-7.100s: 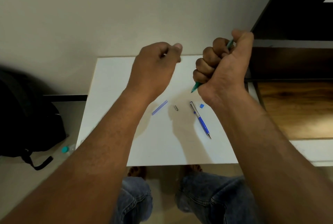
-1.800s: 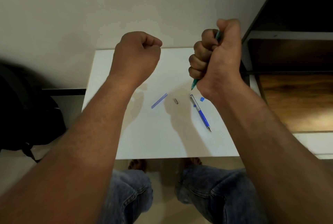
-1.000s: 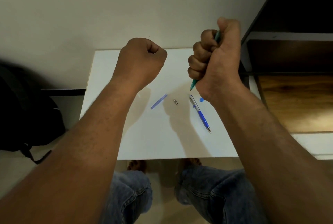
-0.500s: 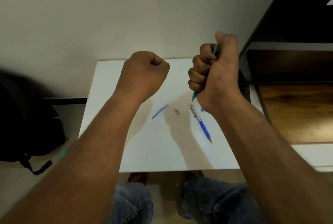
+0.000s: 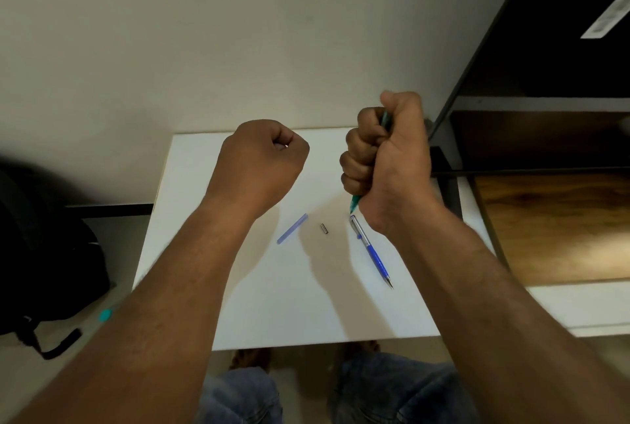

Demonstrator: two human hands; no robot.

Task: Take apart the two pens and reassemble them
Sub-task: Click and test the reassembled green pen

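Note:
My right hand (image 5: 388,157) is a fist around a green pen (image 5: 354,207), held upright above the white table (image 5: 289,304); only the pen's two ends stick out. My left hand (image 5: 262,164) is a closed fist at the same height to the left, apart from the right hand; anything inside it is hidden. On the table below lie a blue and silver pen (image 5: 373,253), a small dark metal piece (image 5: 323,229) and a pale blue tube (image 5: 292,228).
A black backpack (image 5: 44,253) sits on the floor at left, with a teal-capped bottle (image 5: 105,315) beside it. A dark shelf unit (image 5: 545,48) and a wooden surface (image 5: 552,226) stand to the right. My knees show under the table's near edge.
My left fist has drifted a little right, toward the right hand. Both hands sit lower in view as my head tilted. The parts on the table have not moved.

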